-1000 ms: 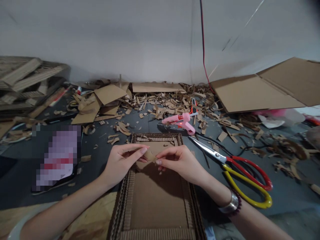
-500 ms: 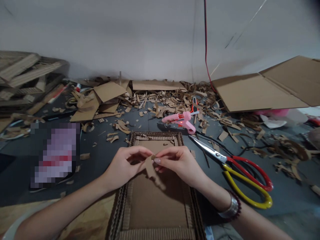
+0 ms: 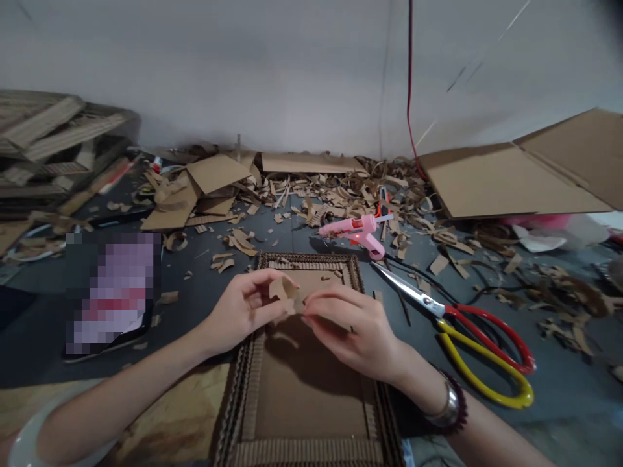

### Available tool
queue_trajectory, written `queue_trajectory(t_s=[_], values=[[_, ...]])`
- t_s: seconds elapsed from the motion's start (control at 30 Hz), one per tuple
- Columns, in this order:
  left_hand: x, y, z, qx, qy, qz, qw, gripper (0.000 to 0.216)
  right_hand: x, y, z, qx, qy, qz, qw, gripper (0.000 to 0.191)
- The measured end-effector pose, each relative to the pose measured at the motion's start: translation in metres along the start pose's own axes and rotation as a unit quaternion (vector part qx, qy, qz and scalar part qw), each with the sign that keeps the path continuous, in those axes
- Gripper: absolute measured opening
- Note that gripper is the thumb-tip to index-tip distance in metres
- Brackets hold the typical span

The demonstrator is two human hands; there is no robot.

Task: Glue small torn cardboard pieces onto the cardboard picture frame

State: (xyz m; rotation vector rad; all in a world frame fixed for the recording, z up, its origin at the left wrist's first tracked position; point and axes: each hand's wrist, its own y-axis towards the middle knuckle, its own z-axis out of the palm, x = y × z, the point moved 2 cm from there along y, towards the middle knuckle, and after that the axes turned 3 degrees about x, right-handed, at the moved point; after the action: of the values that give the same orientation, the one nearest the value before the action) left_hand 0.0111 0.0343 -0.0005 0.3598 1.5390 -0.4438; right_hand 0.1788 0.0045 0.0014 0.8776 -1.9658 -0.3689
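Pinched between the thumb and fingers of your left hand (image 3: 236, 314) is a curled brown paper strip (image 3: 282, 288), just above the centre of the frame. Your right hand (image 3: 357, 327) has its fingertips drawn together at the strip's right end; whether they clamp it or merely touch it, you can't tell from this view.

Half a second ago the strip hung down past your left thumb; now it curls up by your left fingers, and your right hand has rolled so that its back shows more. By the look of it, you are working the strip between your fingers, and it is not fixed to anything yet.

Below your hands, in the lower centre, lies a rectangular cardboard panel (image 3: 306, 451) with raised corrugated borders; a few small scraps sit inside its far end. Just beyond that end is a pink glue gun (image 3: 343, 227), its small light glowing. Right of centre you have the scissors (image 3: 428, 301), with one red handle and one yellow.

Cardboard scraps (image 3: 335, 178) litter the back of the table. You can read no brand or label anywhere; the flat purple object (image 3: 121, 279) at left is pixelated.
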Motion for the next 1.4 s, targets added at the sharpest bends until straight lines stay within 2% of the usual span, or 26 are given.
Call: queue_trajectory(t_s=[0.07,0.2,0.4,0.63,0.8,0.93,1.17,1.4], values=[[-0.0006,-0.0001,0.0008,0.016,-0.028,-0.006,0.999,0.014,-0.0007,-0.0020,0.0010,0.011,-0.036,-0.053,0.998,0.012],[0.0017,-0.0007,0.0013,0.040,-0.087,-0.050,0.994,0.015,-0.0018,-0.0061,0.0013,0.020,-0.060,-0.100,0.993,0.014],[0.0033,-0.0002,0.0023,0.055,-0.148,-0.091,0.983,0.019,0.0006,-0.0088,-0.0033,0.038,-0.067,-0.107,0.991,0.016],[-0.0002,0.0007,0.0049,0.039,-0.082,-0.087,0.992,0.013,0.0017,-0.0081,-0.0019,0.074,-0.108,-0.120,0.984,0.018],[0.0012,-0.0006,0.0059,-0.017,-0.058,-0.059,0.996,0.020,0.0010,-0.0053,0.0002,0.079,-0.123,-0.076,0.986,0.013],[0.0038,-0.0025,0.0050,-0.039,-0.006,-0.025,0.999,0.026,-0.0008,-0.0036,0.0012,0.074,-0.120,-0.031,0.990,0.018],[-0.0005,-0.0049,0.0054,-0.051,0.063,0.039,0.996,0.026,-0.0017,-0.0007,0.0020,0.050,-0.037,0.102,0.993,0.015],[-0.0035,-0.0049,0.0051,-0.042,0.110,0.053,0.992,0.024,-0.0019,0.0000,0.0028,0.038,0.064,0.242,0.968,0.010]])
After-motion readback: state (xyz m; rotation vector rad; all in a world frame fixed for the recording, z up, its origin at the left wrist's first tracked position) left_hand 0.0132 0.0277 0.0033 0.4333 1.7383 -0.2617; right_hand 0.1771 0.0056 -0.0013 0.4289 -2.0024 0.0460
